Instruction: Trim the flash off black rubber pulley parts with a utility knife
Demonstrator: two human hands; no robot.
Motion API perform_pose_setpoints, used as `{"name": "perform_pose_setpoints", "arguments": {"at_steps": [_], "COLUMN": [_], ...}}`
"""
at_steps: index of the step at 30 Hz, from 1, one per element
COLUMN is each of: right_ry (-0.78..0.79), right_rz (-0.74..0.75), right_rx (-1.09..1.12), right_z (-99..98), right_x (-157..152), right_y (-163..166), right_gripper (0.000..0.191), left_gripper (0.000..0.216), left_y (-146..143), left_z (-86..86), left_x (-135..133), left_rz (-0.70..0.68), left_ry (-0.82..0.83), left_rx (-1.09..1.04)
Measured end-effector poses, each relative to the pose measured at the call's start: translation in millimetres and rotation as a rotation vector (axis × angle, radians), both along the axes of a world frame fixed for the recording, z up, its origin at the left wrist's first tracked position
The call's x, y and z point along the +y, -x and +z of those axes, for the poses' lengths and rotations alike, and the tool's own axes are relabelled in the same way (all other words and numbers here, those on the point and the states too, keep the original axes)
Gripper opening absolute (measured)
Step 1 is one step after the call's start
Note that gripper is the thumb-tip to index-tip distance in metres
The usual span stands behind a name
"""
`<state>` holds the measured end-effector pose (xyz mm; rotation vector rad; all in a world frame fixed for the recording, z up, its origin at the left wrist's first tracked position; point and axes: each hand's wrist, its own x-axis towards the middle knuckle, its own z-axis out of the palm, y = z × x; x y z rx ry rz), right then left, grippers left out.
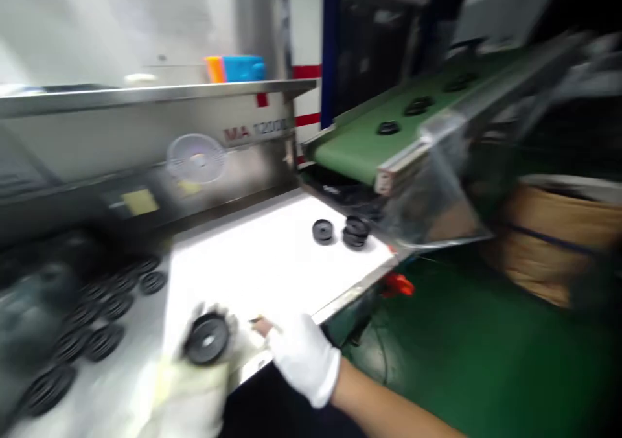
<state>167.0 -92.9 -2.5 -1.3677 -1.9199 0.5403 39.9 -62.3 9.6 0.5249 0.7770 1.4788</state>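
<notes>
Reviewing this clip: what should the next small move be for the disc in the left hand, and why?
Probably lay the black disc from the gloved left hand flat on the white board: the hand is right at the board's edge, and a single disc and a stack already sit there.

Motion blur smears the gloved left hand (194, 386) as the white tabletop (262, 263) glares; the right edge falls dim.

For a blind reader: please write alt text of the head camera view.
A person's left hand in a white glove holds a round black part near a white board, with the gloved right hand close beside it. A stack of black parts stands on the board, rows of black parts lie at left, and a green conveyor belt runs at right.
</notes>
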Motion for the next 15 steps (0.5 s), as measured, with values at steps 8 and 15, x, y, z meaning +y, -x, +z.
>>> {"name": "perform_pose_setpoints", "arguments": {"at_steps": [8, 15], "right_ry": [0.063, 0.027], "right_rz": [-0.108, -0.137], "right_rx": [-0.064, -0.173], "right_z": [-12.7, -11.1], "right_x": [5.1, 2.0], "right_y": [21.3, 23.3], "right_gripper": [0.023, 0.022], "left_gripper": [0.008, 0.009], "left_y": [7.4, 7.6], "left_z": [-6.0, -6.9], "left_x": [-4.3, -5.8], "left_rz": [-0.016, -0.019], "left_ry": [0.038, 0.082], "left_rx": [-0.283, -0.239]}}
